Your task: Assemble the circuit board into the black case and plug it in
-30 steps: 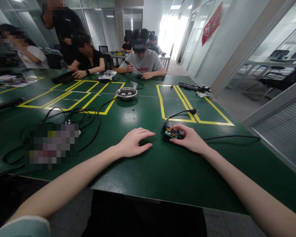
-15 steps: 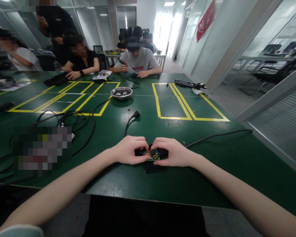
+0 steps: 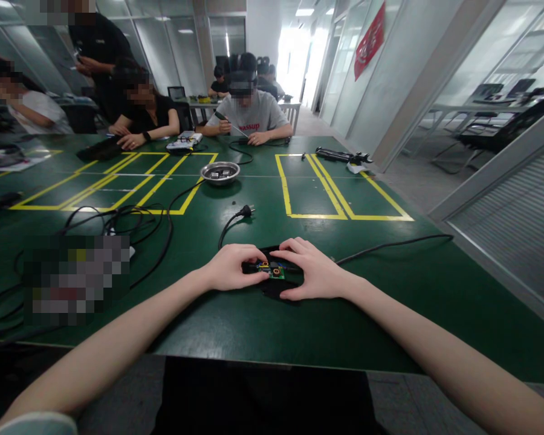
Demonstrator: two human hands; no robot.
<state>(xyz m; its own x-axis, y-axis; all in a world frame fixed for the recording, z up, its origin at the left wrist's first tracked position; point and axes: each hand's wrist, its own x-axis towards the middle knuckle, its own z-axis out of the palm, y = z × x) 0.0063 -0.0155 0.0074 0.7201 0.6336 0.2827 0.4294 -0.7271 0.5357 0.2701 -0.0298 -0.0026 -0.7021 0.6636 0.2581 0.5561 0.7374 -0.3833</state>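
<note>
A small green circuit board (image 3: pixel 277 272) with copper-wound coils lies over a black plastic piece (image 3: pixel 274 292) near the front of the table. My left hand (image 3: pixel 231 266) grips the board's left end between thumb and fingers. On the other side is my right hand (image 3: pixel 320 270), its thumb and fingers spread wide around the board's right end with a gap between them. I cannot tell whether its fingertips touch the black piece. Black cable runs out by both hands, one length ending in a plug (image 3: pixel 245 211).
A metal bowl (image 3: pixel 220 173) with small parts stands farther back. Coiled black cables (image 3: pixel 136 219) and a blurred-out object (image 3: pixel 79 275) lie at left. Yellow tape (image 3: pixel 315 216) marks the green table. Across it, a person (image 3: pixel 258 112) works with a screwdriver; other people are at left.
My right hand has opened and its fingers have spread away from the board. My left hand still grips the board. The whole view has shifted slightly.
</note>
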